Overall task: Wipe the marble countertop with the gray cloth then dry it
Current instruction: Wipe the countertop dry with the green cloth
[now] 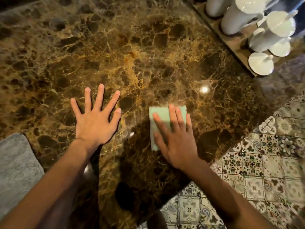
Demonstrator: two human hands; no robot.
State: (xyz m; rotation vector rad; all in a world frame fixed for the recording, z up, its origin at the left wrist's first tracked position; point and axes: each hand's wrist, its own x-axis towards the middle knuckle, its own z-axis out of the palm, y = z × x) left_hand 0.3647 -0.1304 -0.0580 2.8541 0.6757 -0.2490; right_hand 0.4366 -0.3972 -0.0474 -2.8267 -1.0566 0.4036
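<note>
The brown marble countertop (132, 55) with gold veins fills most of the view. My left hand (95, 119) lies flat on it with fingers spread and nothing under it. My right hand (175, 136) presses flat on a folded pale green cloth (160, 116), fingers extended over it; the cloth's far and left edges show beyond my fingers. A gray towel (16, 166) lies on the counter at the left edge, apart from both hands.
A wooden tray (231, 47) with several white ceramic jars and lidded pots (239, 19) stands at the back right. The counter's edge runs diagonally at the right, with patterned floor tiles (264, 171) below it.
</note>
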